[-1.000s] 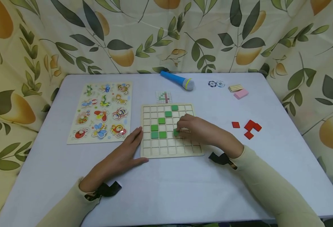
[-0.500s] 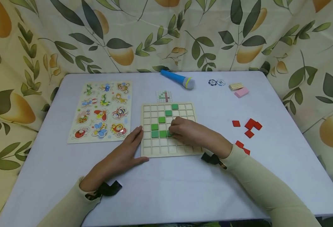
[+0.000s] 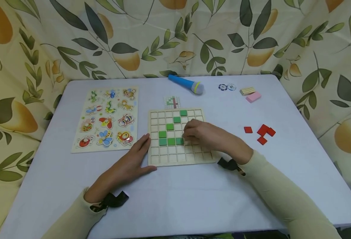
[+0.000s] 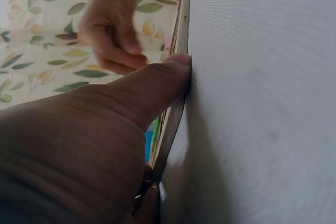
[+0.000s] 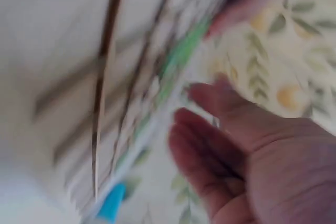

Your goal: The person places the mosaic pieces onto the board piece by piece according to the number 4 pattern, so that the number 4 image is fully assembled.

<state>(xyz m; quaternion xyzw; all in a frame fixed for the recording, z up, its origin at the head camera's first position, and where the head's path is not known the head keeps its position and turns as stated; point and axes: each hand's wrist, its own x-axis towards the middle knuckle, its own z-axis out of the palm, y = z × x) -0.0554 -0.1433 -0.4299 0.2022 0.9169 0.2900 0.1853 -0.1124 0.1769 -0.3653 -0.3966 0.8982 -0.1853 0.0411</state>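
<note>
A wooden grid board [image 3: 169, 156] lies mid-table with several green tiles [image 3: 171, 141] set in it, forming a diagonal and a short row. My right hand [image 3: 190, 133] hovers over the board's middle, fingers relaxed and empty, just right of the row's end tile [image 3: 179, 141]. The blurred right wrist view shows that hand [image 5: 210, 129] open above the board's green tiles [image 5: 181, 51]. My left hand [image 3: 139, 152] rests flat on the table, its fingers against the board's left edge. In the left wrist view the thumb [image 4: 163, 80] presses that edge [image 4: 178, 40].
Red tiles [image 3: 264, 132] lie loose to the right. An insect peg puzzle [image 3: 108, 118] sits left of the board. A small pattern card [image 3: 172, 102], a blue toy microphone [image 3: 186, 84], poker chips [image 3: 227, 87], a striped block [image 3: 247, 91] and a pink block [image 3: 253, 97] are at the back.
My right hand slid a green tile leftward into the cell beside the two green tiles, let it go and drew back a little to the right. The left hand stayed put.
</note>
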